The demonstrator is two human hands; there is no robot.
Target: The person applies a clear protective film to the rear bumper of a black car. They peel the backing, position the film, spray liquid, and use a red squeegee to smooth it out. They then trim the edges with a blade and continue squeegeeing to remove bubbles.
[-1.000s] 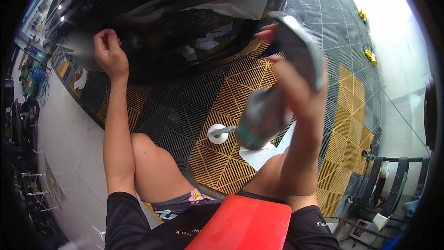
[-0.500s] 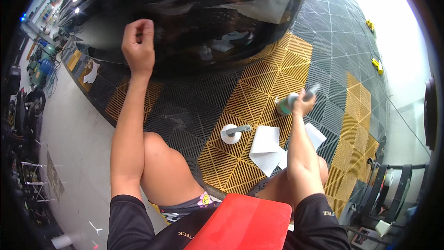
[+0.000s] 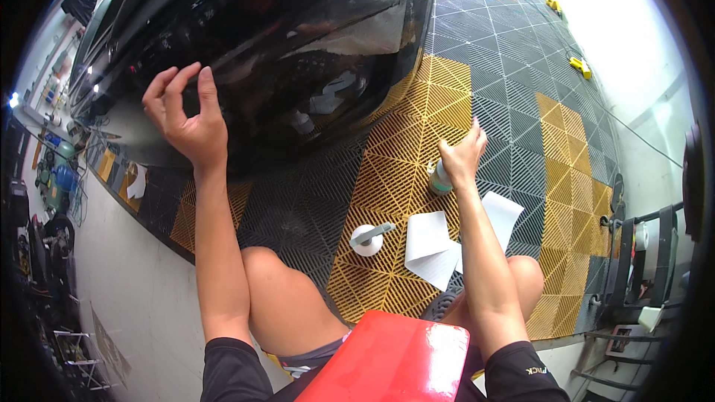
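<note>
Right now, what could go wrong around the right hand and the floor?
The right hand is close beside the greenish bottle, so it might knock it over. The white sheets lie near a shoe and could get stepped on.

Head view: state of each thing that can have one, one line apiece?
Left hand: raised by the car, fingers loosely curled, thumb apart, nothing visible in it
Right hand: thumb and fingers spread, beside the green-and-white bottle; contact unclear
Green-and-white bottle: appears upright, partly hidden
White bottle: upright, grey trigger head on
White sheets: lying on the floor, left one folded
Black car: glossy, reflective
</note>
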